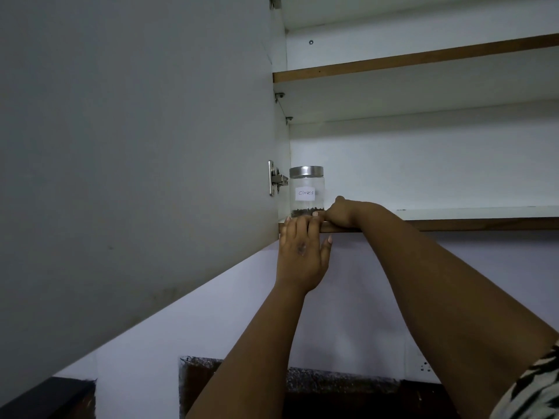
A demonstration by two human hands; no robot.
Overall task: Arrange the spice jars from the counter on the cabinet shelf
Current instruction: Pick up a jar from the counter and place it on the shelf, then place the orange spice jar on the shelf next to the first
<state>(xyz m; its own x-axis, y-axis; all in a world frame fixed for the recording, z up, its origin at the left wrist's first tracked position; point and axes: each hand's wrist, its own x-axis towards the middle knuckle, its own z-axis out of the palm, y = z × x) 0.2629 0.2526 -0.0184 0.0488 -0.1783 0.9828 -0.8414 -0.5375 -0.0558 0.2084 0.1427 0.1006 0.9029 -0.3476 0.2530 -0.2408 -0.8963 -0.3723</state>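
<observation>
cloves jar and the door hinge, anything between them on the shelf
Nothing: in the head view only the bare white cabinet side panel separates the cloves jar from the hinge.

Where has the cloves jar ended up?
The cloves jar stands upright at the far left end of the lowest cabinet shelf, beside the door hinge, just behind both hands.

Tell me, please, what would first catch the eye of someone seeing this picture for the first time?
A lone glass jar labelled "Cloves", with a metal lid, stands at the far left of the lower cabinet shelf, beside the door hinge. Both bare arms reach up to it: the left hand lies flat against the shelf's front edge below the jar, and the right hand rests on the shelf at the jar's base.
</observation>
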